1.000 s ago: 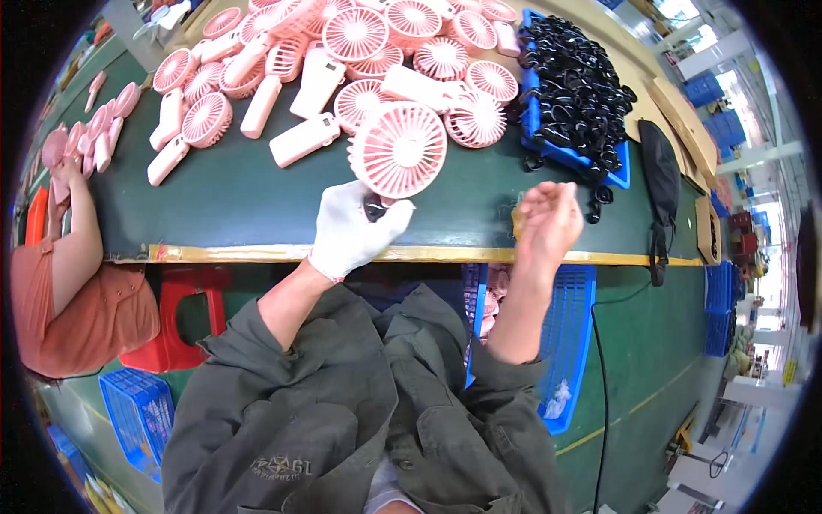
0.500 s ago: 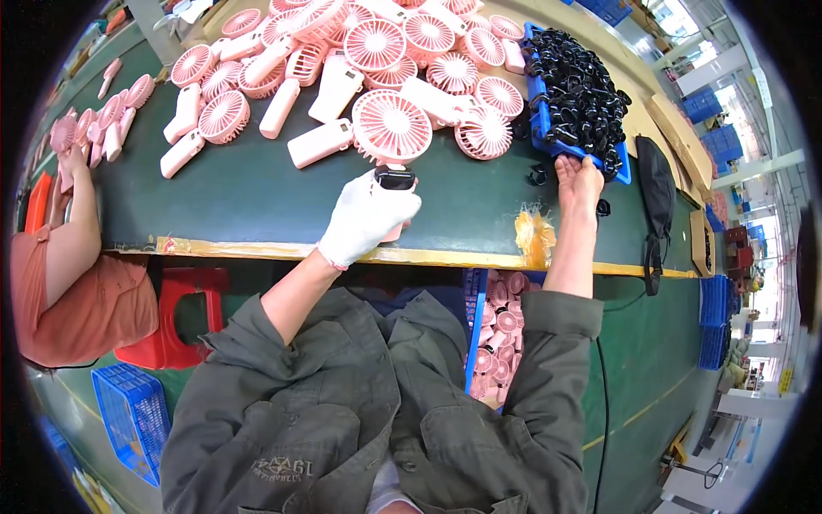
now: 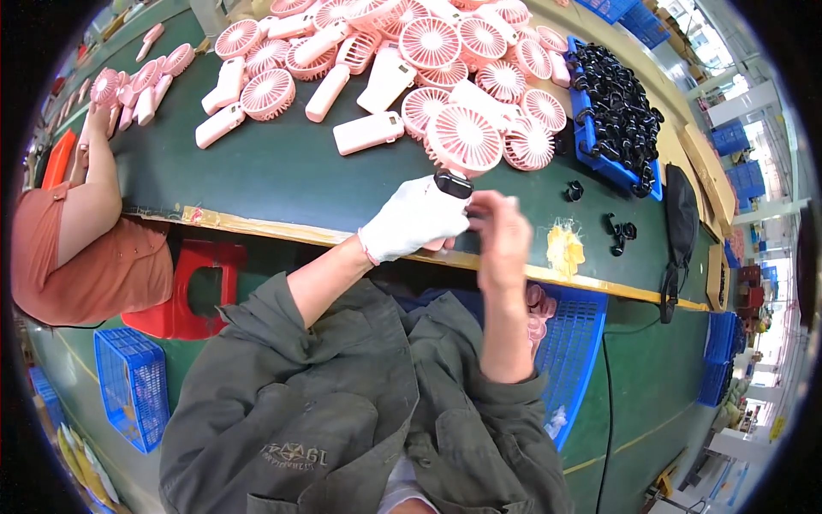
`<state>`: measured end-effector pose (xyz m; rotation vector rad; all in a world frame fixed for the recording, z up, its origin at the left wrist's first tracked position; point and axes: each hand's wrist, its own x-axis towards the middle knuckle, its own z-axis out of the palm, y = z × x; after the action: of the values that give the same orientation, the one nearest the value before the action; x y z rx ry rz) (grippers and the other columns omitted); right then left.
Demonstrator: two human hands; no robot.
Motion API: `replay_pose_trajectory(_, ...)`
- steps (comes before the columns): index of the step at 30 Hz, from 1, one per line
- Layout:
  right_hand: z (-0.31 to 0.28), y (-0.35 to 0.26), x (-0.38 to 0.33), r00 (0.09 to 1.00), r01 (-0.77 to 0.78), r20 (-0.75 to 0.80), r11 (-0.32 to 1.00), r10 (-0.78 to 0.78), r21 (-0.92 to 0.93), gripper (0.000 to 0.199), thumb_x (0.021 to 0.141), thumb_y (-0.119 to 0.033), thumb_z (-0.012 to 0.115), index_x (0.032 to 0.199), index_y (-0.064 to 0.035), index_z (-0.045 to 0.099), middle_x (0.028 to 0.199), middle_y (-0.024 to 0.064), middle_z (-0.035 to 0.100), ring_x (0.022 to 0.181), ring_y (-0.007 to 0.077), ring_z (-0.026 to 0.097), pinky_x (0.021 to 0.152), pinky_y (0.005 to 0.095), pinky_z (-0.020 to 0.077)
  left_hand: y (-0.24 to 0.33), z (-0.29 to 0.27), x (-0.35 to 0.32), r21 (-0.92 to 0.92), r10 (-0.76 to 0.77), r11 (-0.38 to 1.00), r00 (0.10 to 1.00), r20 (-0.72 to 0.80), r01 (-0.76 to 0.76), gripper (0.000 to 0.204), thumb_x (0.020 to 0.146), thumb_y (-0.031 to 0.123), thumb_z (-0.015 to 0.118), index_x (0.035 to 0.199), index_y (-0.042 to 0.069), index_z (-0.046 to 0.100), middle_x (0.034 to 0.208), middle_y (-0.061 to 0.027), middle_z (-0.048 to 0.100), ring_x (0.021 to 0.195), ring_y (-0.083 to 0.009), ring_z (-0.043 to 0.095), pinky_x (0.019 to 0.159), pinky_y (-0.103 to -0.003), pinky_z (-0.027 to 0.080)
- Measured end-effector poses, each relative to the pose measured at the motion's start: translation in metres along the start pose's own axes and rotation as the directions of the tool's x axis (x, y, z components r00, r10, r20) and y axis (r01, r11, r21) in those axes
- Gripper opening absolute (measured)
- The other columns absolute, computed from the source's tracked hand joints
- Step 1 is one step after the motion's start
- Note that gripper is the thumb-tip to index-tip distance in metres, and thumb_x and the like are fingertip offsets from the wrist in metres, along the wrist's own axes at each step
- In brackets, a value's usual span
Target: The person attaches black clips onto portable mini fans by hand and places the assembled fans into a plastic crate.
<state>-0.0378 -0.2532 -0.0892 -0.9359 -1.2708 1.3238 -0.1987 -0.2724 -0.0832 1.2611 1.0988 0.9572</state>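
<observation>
My white-gloved left hand (image 3: 419, 218) is closed around the handle of a pink handheld fan (image 3: 463, 137), holding it near the table's front edge with the round grille pointing away from me. A glossy black part (image 3: 454, 183) sits at the fan's neck, just above the glove. Beside that handle is my bare right hand (image 3: 503, 236), its fingers curled in toward the fan and somewhat blurred; what they pinch is hidden. Several more pink fans (image 3: 268, 93) lie heaped across the table beyond my hands.
A blue bin (image 3: 586, 137) full of black clip-like parts stands at the right. Loose black pieces (image 3: 618, 233) and a black pouch (image 3: 681, 210) lie near it. Below the table edge is a blue crate (image 3: 572, 343). At the left sits a co-worker in an orange top (image 3: 94, 274).
My right hand has come left from the blue bin to the held fan. The left hand keeps its grip on the fan. The whole view has shifted, with the table things now further right.
</observation>
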Motion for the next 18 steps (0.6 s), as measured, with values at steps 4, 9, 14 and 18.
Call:
replay_pose_trajectory(4,0.017,-0.009,-0.025,0.955,-0.288,0.19,0.87,0.229,0.4,0.06,0.101,-0.052,0.036,0.106,0.0027,0.059,0.082,0.0081,0.066,0.057,0.0135,0.061,0.047,0.0254,0.0479,0.023,0.022,-0.02,-0.101,-0.049,0.993,0.99,0.136,0.064,0.015,0.08,0.013,0.065,0.084,0.0,0.059,0.066,-0.0052,0.061,0.051,-0.0095,0.057,0.049,-0.024,0.047)
replay_pose_trajectory(9,0.006,-0.004,-0.038,0.938,-0.27,0.314,0.875,0.145,0.401,0.046,0.095,-0.039,0.052,0.113,0.0026,0.06,0.104,0.0123,0.065,0.086,0.0164,0.065,0.073,0.029,0.0536,0.016,0.028,-0.035,-0.209,0.005,0.978,0.992,0.126,0.022,0.021,0.081,0.021,0.067,0.082,0.001,0.059,0.06,-0.0037,0.059,0.048,-0.0094,0.055,0.046,-0.023,0.044)
replay_pose_trajectory(14,0.004,0.006,-0.054,0.973,0.231,0.008,0.969,-0.232,0.091,0.047,0.077,-0.016,0.073,0.118,0.0019,0.057,0.114,0.0144,0.063,0.094,0.0191,0.062,0.085,0.0345,0.0517,0.029,0.029,-0.044,-0.01,-0.131,0.99,0.93,0.345,0.144,0.012,0.071,0.008,0.067,0.074,0.001,0.058,0.059,-0.0019,0.056,0.053,-0.0085,0.054,0.048,-0.025,0.045)
replay_pose_trajectory(18,0.0,-0.002,-0.06,0.961,0.266,0.034,0.953,-0.274,0.143,0.062,0.072,-0.027,0.077,0.121,0.0027,0.055,0.115,0.0149,0.062,0.094,0.0197,0.063,0.086,0.0361,0.0511,0.023,0.038,-0.052,0.06,-0.031,0.998,0.95,0.311,0.013,0.018,0.07,0.006,0.066,0.083,-0.001,0.057,0.064,-0.0009,0.057,0.059,-0.008,0.054,0.052,-0.026,0.046)
